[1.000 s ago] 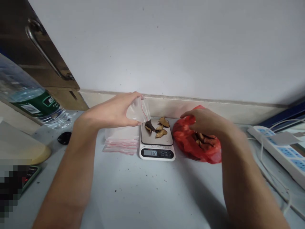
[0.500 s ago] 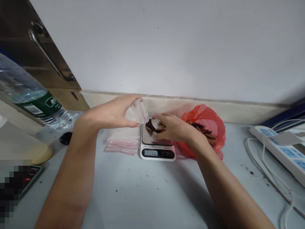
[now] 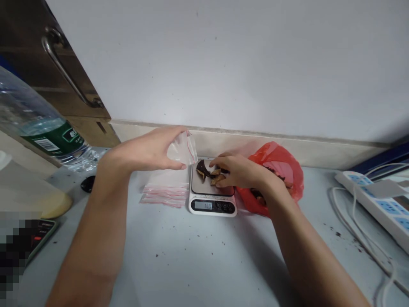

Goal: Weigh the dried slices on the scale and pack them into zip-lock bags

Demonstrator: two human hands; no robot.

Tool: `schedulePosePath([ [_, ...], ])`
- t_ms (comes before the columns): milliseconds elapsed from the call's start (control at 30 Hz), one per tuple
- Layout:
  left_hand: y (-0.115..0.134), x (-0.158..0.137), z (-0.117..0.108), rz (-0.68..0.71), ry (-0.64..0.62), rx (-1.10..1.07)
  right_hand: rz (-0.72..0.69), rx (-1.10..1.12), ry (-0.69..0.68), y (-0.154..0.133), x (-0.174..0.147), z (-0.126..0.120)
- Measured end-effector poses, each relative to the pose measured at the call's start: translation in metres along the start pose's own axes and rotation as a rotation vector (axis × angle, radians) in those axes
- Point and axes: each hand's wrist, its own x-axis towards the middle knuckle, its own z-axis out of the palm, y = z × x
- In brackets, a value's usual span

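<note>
My left hand (image 3: 153, 149) is closed on a small clear zip bag (image 3: 182, 149) with a red seal line; the bag's mouth is spread and faces right, above the left side of a white digital kitchen scale (image 3: 212, 212). Brown, curled pieces of dried peel (image 3: 203, 169) lie on the scale's plate. My right hand (image 3: 244, 170) is over the plate's right side, its thumb and fingers curled round some of these pieces. The scale's display is lit, its digits blurred. A stack of flat zip bags (image 3: 164, 192) lies left of the scale.
A red plastic bag (image 3: 295, 170) with more dried peel stands right of the scale, partly behind my right forearm. A power strip (image 3: 377, 200) with white cables lies far right. On the left are a water bottle (image 3: 57, 136), a jug (image 3: 28, 187) and a black object (image 3: 87, 184).
My right hand has shifted slightly right on the plate, and more of the peel pieces show. The display's digits have changed. My left hand holds the zip bag nearly where it was.
</note>
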Motion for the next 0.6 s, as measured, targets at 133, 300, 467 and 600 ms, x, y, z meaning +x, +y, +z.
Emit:
schedulePosePath([
  [133,-0.003,0.004,0.004,0.003,-0.006,0.038,0.008,-0.021,-0.01,-0.001,0.002,0.002],
  [300,-0.004,0.007,0.009,0.031,-0.045,0.032,0.053,-0.008,0.004,-0.004,-0.001,-0.001],
  [467,0.002,0.01,0.011,0.003,-0.133,0.034,0.044,0.001,0.001,-0.002,0.0,-0.003],
  [600,0.007,0.012,0.014,-0.037,-0.184,0.053,0.032,0.071,-0.004,0.003,0.0,-0.005],
])
